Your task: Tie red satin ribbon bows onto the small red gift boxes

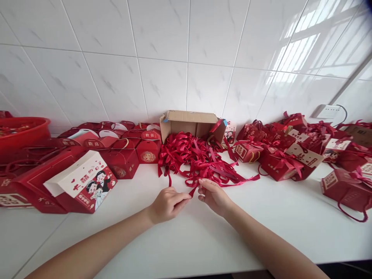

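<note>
A heap of loose red ribbons (200,157) spills from a tipped cardboard box (190,123) onto the white counter (203,232). My left hand (167,203) and my right hand (213,195) meet at the near edge of the heap. Both pinch the same red ribbon end (193,190) between thumb and fingers, with the strip running back into the pile.
Red gift boxes with handles (124,149) crowd the left, with a larger white-topped red box (83,184) in front. A red basin (21,133) stands far left. Ribbon-tied red boxes (280,161) fill the right. A white wall socket (327,111) sits on the tiled wall.
</note>
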